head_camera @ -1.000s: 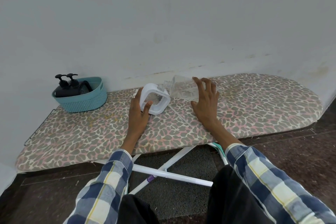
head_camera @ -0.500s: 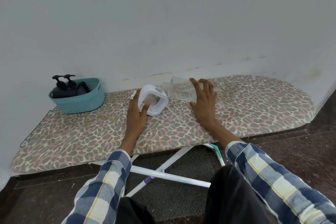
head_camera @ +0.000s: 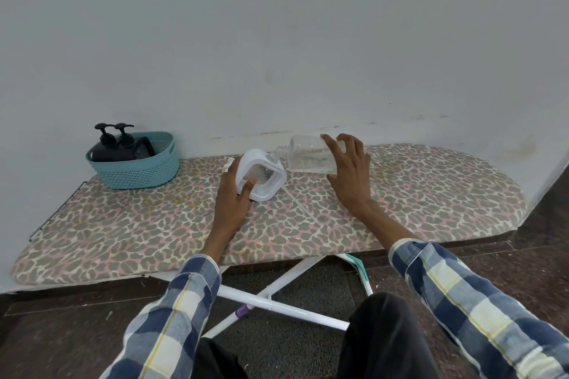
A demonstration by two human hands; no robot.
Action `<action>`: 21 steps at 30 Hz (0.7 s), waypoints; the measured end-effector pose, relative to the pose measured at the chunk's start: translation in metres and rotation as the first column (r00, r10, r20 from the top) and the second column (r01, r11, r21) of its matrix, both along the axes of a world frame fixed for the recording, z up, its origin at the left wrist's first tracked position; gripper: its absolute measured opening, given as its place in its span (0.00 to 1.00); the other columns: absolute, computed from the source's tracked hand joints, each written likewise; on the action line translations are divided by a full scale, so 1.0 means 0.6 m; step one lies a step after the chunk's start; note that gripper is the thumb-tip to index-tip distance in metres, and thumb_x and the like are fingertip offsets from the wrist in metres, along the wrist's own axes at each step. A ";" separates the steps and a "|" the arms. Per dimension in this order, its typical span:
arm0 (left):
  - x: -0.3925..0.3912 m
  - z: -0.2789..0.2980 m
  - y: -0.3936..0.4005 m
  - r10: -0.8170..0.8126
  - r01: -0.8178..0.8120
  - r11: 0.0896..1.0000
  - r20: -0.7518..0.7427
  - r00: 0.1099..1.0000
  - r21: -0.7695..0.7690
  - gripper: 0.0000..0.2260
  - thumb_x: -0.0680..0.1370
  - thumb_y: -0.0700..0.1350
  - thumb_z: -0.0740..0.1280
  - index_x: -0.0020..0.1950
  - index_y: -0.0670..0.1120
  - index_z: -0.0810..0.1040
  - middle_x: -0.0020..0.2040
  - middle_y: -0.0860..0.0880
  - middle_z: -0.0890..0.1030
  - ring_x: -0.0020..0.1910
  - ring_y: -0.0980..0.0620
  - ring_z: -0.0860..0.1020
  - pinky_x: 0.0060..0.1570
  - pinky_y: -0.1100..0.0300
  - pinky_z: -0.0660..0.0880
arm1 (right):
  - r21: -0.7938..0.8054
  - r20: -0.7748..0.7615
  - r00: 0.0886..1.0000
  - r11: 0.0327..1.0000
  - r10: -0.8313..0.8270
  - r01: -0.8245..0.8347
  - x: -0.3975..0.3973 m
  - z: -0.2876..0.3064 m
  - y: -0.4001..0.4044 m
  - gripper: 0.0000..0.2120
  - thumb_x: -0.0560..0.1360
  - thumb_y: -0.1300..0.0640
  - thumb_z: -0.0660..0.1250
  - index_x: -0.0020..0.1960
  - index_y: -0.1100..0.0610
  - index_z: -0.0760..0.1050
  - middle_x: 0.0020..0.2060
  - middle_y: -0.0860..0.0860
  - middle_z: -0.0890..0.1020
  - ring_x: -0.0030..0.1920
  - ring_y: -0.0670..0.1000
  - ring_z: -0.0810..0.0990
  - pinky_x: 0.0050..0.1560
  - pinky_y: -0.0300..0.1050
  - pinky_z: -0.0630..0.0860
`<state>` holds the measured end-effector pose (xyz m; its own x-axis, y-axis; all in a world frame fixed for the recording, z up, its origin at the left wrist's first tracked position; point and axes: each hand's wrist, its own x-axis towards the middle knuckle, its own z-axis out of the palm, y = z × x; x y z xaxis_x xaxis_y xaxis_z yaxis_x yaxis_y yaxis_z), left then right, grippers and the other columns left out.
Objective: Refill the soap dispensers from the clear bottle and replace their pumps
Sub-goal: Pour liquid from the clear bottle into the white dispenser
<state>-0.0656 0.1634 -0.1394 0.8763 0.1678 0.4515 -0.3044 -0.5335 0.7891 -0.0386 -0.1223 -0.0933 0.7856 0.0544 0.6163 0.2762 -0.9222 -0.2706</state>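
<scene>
A white square soap dispenser (head_camera: 264, 191) with a clear window stands tilted on the leopard-print ironing board (head_camera: 129, 224). My left hand (head_camera: 232, 194) grips its left side, thumb across the front. My right hand (head_camera: 349, 169) holds the clear bottle (head_camera: 304, 152) tipped on its side, neck resting at the dispenser's top opening. A thin clear pump tube (head_camera: 300, 205) lies on the board between my hands. Two black pump dispensers (head_camera: 115, 144) stand in a teal basket (head_camera: 138, 171) at the far left.
The board runs along a white wall, low over a dark floor. Its white folding legs (head_camera: 277, 301) cross just in front of my knees. A wire rack (head_camera: 55, 212) edges the board's left end.
The view has shifted slightly. My hands, the bottle and the dispenser keep nearly the same pose; the bottle stays tipped into the dispenser.
</scene>
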 end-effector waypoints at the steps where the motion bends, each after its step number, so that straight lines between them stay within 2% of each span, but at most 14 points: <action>1: 0.000 0.000 0.000 0.001 -0.001 1.000 -0.002 1.000 -0.007 0.27 0.87 0.50 0.67 0.86 0.49 0.65 0.81 0.47 0.71 0.75 0.53 0.70 0.72 0.57 0.68 | -0.006 0.006 1.000 1.000 0.004 -0.004 0.001 0.003 0.000 0.48 0.68 0.63 0.83 0.82 0.45 0.64 0.74 0.54 0.68 0.75 0.58 0.65 0.67 0.70 0.73; 6: 0.000 0.001 0.000 -0.004 0.004 1.000 -0.023 1.000 -0.015 0.27 0.87 0.51 0.66 0.86 0.49 0.64 0.80 0.46 0.71 0.77 0.47 0.71 0.75 0.49 0.71 | -0.035 0.030 0.999 0.999 0.013 -0.012 0.002 0.015 -0.004 0.48 0.68 0.62 0.83 0.81 0.46 0.65 0.74 0.54 0.69 0.75 0.58 0.66 0.66 0.64 0.74; 10: -0.001 0.001 -0.001 0.002 -0.003 1.000 -0.031 1.000 -0.024 0.27 0.87 0.50 0.66 0.86 0.50 0.64 0.81 0.47 0.70 0.77 0.47 0.71 0.73 0.53 0.69 | -0.050 0.038 0.999 0.999 0.019 -0.017 0.001 0.022 -0.004 0.48 0.68 0.62 0.84 0.81 0.45 0.65 0.74 0.54 0.69 0.75 0.57 0.66 0.67 0.62 0.73; 17: -0.003 0.001 -0.002 -0.013 0.012 0.998 -0.027 1.000 -0.061 0.26 0.87 0.49 0.67 0.86 0.51 0.65 0.80 0.49 0.71 0.75 0.50 0.72 0.72 0.54 0.70 | -0.074 0.057 0.998 0.997 0.032 -0.028 0.003 0.034 -0.005 0.48 0.67 0.63 0.83 0.80 0.44 0.65 0.73 0.53 0.69 0.75 0.57 0.67 0.67 0.61 0.72; 21: -0.003 0.004 -0.003 -0.011 0.009 0.997 -0.034 0.999 -0.072 0.26 0.87 0.48 0.67 0.86 0.51 0.65 0.80 0.48 0.71 0.75 0.49 0.72 0.74 0.50 0.71 | -0.089 0.060 0.998 0.996 0.028 -0.023 0.003 0.039 -0.005 0.48 0.67 0.63 0.83 0.80 0.44 0.65 0.74 0.53 0.69 0.75 0.57 0.67 0.68 0.61 0.72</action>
